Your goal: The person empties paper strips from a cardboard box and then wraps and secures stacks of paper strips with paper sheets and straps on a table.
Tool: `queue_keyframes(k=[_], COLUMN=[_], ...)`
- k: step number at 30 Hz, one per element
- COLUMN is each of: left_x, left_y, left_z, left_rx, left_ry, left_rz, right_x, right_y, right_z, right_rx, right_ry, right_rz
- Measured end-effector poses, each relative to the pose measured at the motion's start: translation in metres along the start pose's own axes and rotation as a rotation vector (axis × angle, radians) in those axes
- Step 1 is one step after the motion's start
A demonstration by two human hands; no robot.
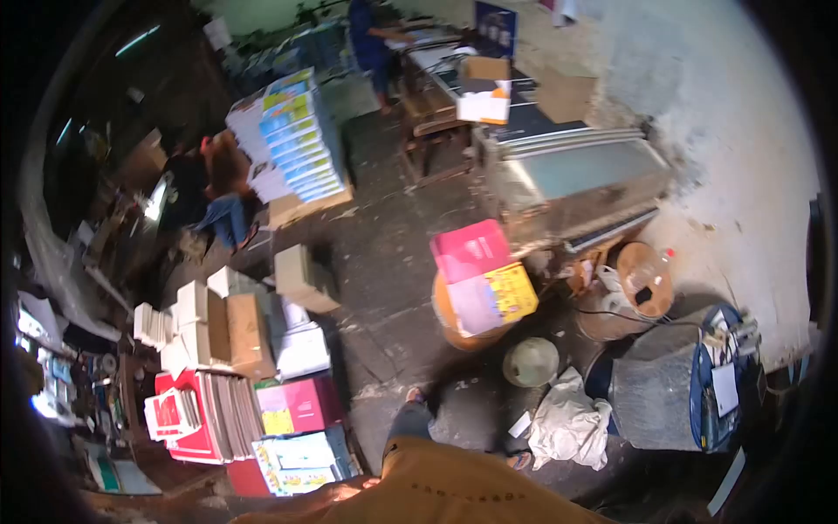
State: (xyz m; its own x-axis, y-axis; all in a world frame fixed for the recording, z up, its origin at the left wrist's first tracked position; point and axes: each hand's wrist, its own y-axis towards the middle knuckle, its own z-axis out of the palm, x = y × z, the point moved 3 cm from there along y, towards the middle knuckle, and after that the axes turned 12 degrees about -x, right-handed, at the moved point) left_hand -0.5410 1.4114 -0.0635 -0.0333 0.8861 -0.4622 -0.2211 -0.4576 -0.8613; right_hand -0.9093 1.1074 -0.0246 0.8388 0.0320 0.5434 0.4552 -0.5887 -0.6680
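At the bottom edge, my left hand [351, 489] shows only in part beside my brown shirt [463, 485]. Its fingers are blurred, so I cannot tell whether it holds anything. Closest to it lies a pile of printed sheets with colourful pictures [297, 463]. Just beyond that sits a pink and yellow printed stack [305, 404]. My right hand is out of view. Ahead of me, pink, lilac and yellow printed covers [482, 275] rest on a round drum or stool [445, 319].
Stacked paper blocks [205, 327] and a brown carton [249, 336] stand left. Further off rises a tall pile of blue-green printed stacks [301, 140]. A glass-topped machine [594, 170], a bucket [531, 361] and a white sack [572, 419] are right. Two people [371, 48] work at the back.
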Motion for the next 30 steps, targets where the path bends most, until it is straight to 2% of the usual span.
queue_keyframes(k=[8,13,24,30], left_x=[-0.038,-0.056,-0.067,-0.131], left_y=[0.007,0.027,0.065,0.086], left_z=[-0.167,-0.235,-0.318,-0.393], left_rx=[-0.532,-0.778,-0.964,-1.001], left_ry=[-0.17,-0.317,-0.584,-0.608], left_rz=[0.128,0.156,-0.054,-0.062], right_x=[0.185,0.259,0.347,0.425], right_y=[0.156,0.233,0.42,0.521], right_z=[-0.011,-0.021,-0.064,-0.121], right_rx=[-0.12,-0.126,-0.079,-0.051], right_ry=[0.092,0.087,0.036,-0.059], right_rz=[-0.094,-0.133,-0.056,-0.241])
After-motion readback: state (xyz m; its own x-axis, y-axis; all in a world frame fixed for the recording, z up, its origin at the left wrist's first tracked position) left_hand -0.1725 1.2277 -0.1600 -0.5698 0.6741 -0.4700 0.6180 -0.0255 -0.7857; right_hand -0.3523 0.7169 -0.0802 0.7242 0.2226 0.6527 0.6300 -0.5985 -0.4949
